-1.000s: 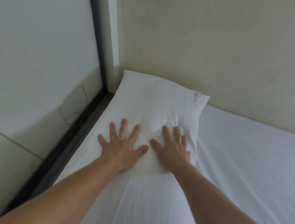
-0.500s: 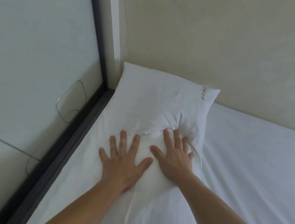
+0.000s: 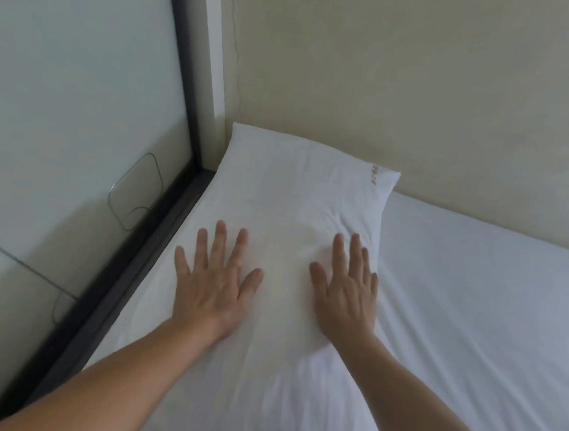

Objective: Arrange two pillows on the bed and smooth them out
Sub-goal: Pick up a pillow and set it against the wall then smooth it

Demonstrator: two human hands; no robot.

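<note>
One white pillow [image 3: 292,188] lies in the far left corner of the bed [image 3: 480,318], its top edge against the beige wall. Small gold lettering marks its right corner. My left hand [image 3: 215,285] lies flat with fingers spread on the pillow's near left part. My right hand [image 3: 347,289] lies flat on the near right part, fingers together and pointing toward the wall. Both palms press the fabric and hold nothing. A shallow crease runs just beyond my right fingers. No second pillow shows in this view.
A dark frame [image 3: 123,270] runs along the bed's left side under a pale glass panel [image 3: 62,110]. The beige wall [image 3: 424,90] stands behind the pillow. White sheet stretches to the right of the pillow.
My hands have slid apart, left hand leftward and right hand rightward, across the pillow. The deep dent and wrinkles between them have flattened out.
</note>
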